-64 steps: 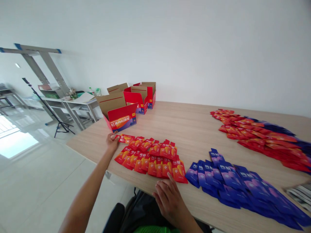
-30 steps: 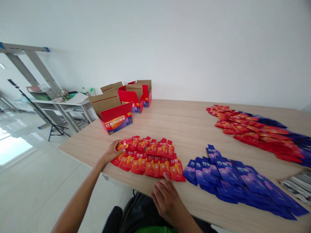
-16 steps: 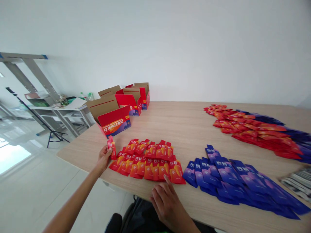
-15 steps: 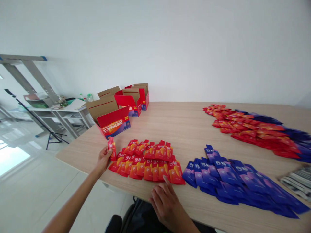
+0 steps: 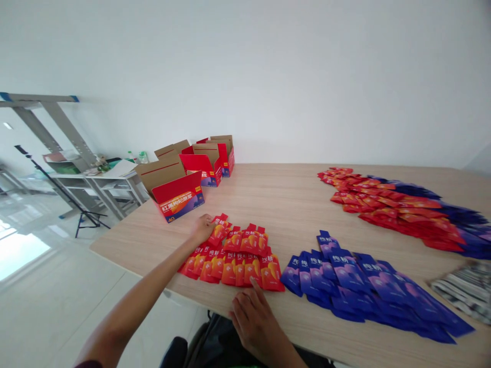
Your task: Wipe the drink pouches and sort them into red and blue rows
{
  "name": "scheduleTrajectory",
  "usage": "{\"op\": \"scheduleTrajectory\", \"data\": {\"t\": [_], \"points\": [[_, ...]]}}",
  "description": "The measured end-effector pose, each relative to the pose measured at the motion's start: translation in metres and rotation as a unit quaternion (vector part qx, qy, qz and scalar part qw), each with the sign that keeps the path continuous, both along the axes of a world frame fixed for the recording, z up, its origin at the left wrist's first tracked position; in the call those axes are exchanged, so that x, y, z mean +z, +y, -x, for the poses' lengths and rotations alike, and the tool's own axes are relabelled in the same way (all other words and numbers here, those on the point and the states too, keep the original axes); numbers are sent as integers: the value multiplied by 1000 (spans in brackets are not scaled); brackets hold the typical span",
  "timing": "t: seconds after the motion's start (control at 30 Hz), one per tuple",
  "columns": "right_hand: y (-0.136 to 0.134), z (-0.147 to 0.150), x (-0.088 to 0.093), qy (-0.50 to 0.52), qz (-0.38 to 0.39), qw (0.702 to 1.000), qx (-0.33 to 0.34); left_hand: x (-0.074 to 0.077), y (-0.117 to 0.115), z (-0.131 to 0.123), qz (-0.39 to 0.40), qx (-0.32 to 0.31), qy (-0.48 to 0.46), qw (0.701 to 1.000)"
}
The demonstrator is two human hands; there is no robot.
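Observation:
Red pouches with orange print (image 5: 236,268) lie in two overlapping rows near the table's front edge. At the left end of the upper row, my left hand (image 5: 203,228) is closed on the edge of a red pouch (image 5: 218,231); part of the lower row is hidden behind that forearm. My right hand (image 5: 253,319) rests at the front edge, its index finger stretched out to the bottom of a lower-row pouch and its other fingers loosely curled. It holds nothing. Just right of the red rows is a spread of blue-purple pouches (image 5: 351,273).
Open red cartons with brown flaps (image 5: 180,197) stand at the back left. A long pile of red pouches (image 5: 399,207) with blue ones (image 5: 464,220) behind covers the right rear. Striped cloth (image 5: 466,289) lies at the right edge. A black tripod (image 5: 82,212) stands on the floor.
My left hand has moved right and slightly up with its red pouch, from beside the rows to the upper row's left end. My right hand stays nearly in place.

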State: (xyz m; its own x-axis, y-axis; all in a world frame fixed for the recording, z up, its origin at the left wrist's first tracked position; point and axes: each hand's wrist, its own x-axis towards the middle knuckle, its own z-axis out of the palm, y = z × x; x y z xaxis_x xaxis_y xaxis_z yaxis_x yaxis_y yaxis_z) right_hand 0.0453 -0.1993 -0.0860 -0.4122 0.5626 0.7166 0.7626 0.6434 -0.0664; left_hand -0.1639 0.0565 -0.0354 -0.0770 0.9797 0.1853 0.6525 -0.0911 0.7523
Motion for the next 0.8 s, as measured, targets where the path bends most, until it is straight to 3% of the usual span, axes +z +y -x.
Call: {"op": "scheduleTrajectory", "data": {"t": [0.13,0.33,0.43,0.53,0.63,0.8], "points": [[0,0,-2,-14,-2,1000,-2,2,-14,-21,19,-16,120,993],[2,0,-5,-13,7,1000,0,15,-39,-22,-14,-67,253,965],[2,0,-5,-14,15,1000,-2,17,-46,-21,-40,-113,319,940],[1,-1,-3,-17,16,1000,-3,15,-52,-20,9,-181,385,905],[0,0,-2,-19,16,1000,-3,9,-56,-19,26,-233,409,882],[0,0,-1,-24,16,1000,-12,3,-56,-18,-5,-250,418,873]]}}
